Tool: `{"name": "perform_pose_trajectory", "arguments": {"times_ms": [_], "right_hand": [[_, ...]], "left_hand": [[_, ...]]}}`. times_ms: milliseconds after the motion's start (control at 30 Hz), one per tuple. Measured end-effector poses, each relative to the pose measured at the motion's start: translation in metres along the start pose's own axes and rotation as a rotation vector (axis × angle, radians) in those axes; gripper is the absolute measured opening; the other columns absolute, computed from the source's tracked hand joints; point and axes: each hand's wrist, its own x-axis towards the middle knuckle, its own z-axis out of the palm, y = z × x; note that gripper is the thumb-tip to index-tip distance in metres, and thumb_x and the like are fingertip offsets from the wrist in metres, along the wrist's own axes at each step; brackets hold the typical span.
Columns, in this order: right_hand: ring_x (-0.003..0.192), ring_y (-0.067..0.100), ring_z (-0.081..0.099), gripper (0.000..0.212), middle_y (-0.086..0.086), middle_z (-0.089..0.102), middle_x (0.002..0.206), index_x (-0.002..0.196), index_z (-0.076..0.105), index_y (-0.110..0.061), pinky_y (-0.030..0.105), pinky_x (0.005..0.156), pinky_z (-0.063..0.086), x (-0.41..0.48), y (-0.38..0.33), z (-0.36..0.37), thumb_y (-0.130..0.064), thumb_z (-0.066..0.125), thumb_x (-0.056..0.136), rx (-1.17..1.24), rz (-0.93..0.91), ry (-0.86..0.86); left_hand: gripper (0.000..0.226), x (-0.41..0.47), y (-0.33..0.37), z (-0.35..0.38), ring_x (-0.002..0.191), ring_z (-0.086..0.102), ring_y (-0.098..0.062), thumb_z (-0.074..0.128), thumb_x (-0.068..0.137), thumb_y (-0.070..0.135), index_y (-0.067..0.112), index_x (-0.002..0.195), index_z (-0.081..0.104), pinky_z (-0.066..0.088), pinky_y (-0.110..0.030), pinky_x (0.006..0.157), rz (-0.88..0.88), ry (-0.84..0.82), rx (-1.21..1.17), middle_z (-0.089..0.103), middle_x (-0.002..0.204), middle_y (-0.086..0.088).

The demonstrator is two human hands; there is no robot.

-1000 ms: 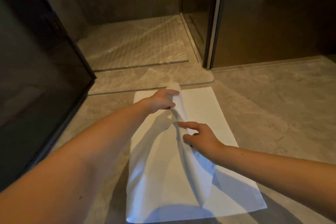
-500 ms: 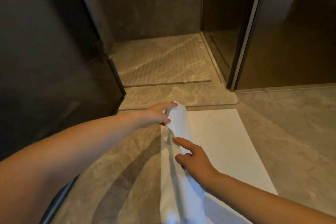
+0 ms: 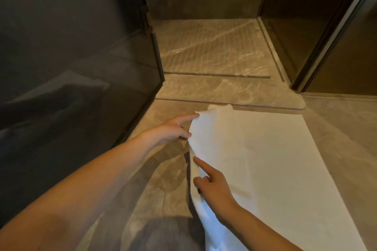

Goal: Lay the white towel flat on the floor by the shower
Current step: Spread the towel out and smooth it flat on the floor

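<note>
White towel (image 3: 265, 159) lies on marble floor (image 3: 163, 179) in centre-right of frame, just below shower threshold (image 3: 224, 91). Left edge of towel raised, folded over. Left hand (image 3: 173, 130) pinches upper-left corner of towel. Right hand (image 3: 212, 187) rests on raised edge, index finger stretched, not pinching. Dark glass panel (image 3: 71, 67) at left.

I see the white towel (image 3: 265, 159) just before the shower threshold (image 3: 224, 91), my left hand (image 3: 173, 130) pinching its raised far-left edge, right hand (image 3: 214, 189) pressing nearer.
</note>
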Motion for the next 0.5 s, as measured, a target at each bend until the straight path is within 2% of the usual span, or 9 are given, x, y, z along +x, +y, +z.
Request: {"name": "perform_pose_trajectory", "arguments": {"times_ms": [100,200,300,433,500], "right_hand": [[0.04,0.003,0.048,0.058,-0.015,0.055,0.044,0.143,0.045,-0.031,0.009,0.052,0.044,0.011,-0.002,0.021,-0.003,0.05,0.093,0.015,-0.02,-0.015],[0.053,0.009,0.056,0.055,0.01,0.065,0.072,0.14,0.046,-0.037,0.013,0.06,0.053,0.022,-0.005,0.043,-0.011,0.057,0.093,0.056,-0.011,-0.019],[0.063,0.011,0.065,0.053,0.007,0.07,0.094,0.135,0.046,-0.043,0.015,0.067,0.056,0.033,-0.01,0.066,-0.019,0.065,0.092,0.096,0.007,-0.028],[0.056,0.008,0.062,0.057,-0.006,0.066,0.066,0.138,0.047,-0.039,0.022,0.075,0.059,0.046,-0.013,0.097,-0.016,0.067,0.09,0.112,-0.004,-0.068],[0.054,0.007,0.061,0.058,-0.006,0.065,0.063,0.139,0.046,-0.038,0.025,0.079,0.059,0.051,-0.013,0.111,-0.015,0.067,0.09,0.113,-0.004,-0.098]], "left_hand": [[0.071,0.002,-0.011,-0.019,0.145,0.016,-0.023,0.057,0.089,-0.003,0.043,0.141,0.041,0.031,-0.049,0.114,-0.007,-0.009,-0.028,0.016,0.16,0.008],[0.068,0.001,-0.023,-0.041,0.146,0.018,-0.026,0.057,0.09,-0.002,0.045,0.138,0.045,0.032,-0.051,0.113,-0.005,-0.019,-0.083,0.018,0.159,0.008],[0.064,-0.005,-0.036,-0.064,0.146,0.016,-0.026,0.055,0.092,0.0,0.048,0.133,0.049,0.03,-0.051,0.115,0.017,-0.022,-0.161,0.02,0.159,0.008],[0.063,-0.014,-0.056,-0.087,0.147,0.016,-0.026,0.053,0.092,-0.001,0.053,0.123,0.054,0.03,-0.05,0.115,0.019,0.033,-0.235,0.02,0.159,0.009],[0.064,-0.02,-0.066,-0.096,0.146,0.018,-0.026,0.053,0.091,-0.002,0.053,0.122,0.054,0.032,-0.049,0.114,0.0,0.069,-0.245,0.021,0.158,0.009]]}}
